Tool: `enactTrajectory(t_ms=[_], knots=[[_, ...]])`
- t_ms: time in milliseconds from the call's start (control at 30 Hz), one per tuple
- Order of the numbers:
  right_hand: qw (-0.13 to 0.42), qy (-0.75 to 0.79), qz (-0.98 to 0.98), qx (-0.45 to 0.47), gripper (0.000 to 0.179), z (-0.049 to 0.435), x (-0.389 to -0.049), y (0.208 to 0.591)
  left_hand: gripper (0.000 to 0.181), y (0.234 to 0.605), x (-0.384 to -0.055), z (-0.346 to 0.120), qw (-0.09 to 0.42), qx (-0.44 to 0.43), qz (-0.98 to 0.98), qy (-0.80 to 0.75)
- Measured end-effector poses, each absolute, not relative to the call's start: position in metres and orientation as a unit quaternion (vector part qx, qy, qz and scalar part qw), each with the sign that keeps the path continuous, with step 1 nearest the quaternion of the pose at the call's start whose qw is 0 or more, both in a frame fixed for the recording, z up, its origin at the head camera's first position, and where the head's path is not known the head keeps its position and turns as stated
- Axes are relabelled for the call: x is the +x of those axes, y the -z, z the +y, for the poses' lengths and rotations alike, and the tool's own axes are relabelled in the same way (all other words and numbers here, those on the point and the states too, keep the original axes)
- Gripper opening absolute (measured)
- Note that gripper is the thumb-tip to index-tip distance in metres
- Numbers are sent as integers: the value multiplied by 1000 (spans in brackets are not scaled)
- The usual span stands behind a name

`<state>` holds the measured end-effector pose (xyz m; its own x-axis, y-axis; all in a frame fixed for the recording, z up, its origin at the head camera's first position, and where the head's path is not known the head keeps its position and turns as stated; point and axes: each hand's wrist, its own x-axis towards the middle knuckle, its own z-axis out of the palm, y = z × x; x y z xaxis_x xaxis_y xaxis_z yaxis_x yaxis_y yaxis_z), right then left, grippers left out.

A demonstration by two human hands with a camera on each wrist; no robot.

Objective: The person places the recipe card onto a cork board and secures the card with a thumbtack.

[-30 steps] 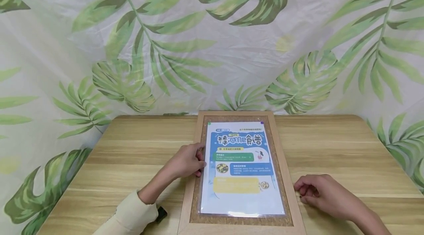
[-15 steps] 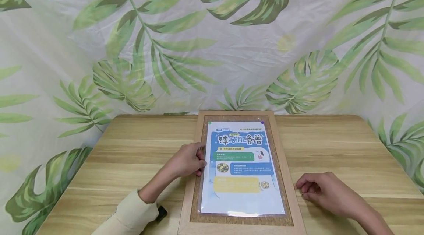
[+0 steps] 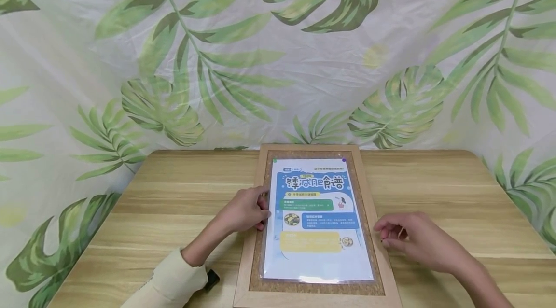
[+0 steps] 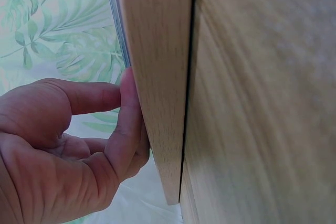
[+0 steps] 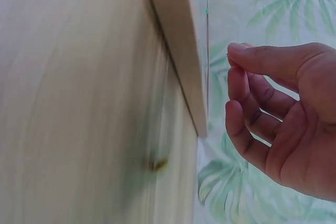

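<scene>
A framed cork board [image 3: 253, 269] lies on the table, bearing a poster [image 3: 319, 264] with Chinese text under a clear sheet. A green thumbtack [image 3: 275, 161] and a purple thumbtack [image 3: 343, 160] sit at its top corners. My left hand [image 3: 244, 210] rests on the board's left side, bent fingers [image 4: 127, 114] against the wooden frame, fingertips at the poster's edge. Over the right side of the frame, my right hand [image 3: 417, 240] pinches a tiny dark thumbtack [image 3: 382, 241] between thumb and index finger, mostly hidden by the fingertips; the other fingers curl loosely.
A small blurred yellow thing [image 5: 156, 165] lies on the wooden table [image 3: 434, 187] right of the board. Part of a black object [image 3: 211, 280] shows beside the left sleeve [image 3: 173, 279]. Behind the table hangs a leaf-patterned cloth [image 3: 321, 76].
My right hand has risen from the table beside the board and moved left over the frame, pinching the thumbtack. My left hand and the board have stayed in place.
</scene>
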<state>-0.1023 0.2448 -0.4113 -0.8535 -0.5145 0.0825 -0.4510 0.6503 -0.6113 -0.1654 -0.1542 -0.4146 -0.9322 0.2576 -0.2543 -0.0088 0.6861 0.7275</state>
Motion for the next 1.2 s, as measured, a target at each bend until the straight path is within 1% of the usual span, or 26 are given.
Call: enactTrajectory(t_ms=[167,467,800,1200], knots=[[87,332,901,-267,14,222,-106,404,68,415,-166,-155,171,68,902,-392],[121,341,889,-282,17,186,-110,395,67,417,-166,-155,169,69,901,-393],[132,353,871,-314,18,158,-116,388,67,419,-166,-156,168,68,902,-393],[137,341,857,-362,17,123,-114,392,68,417,-167,-154,167,67,903,-391]])
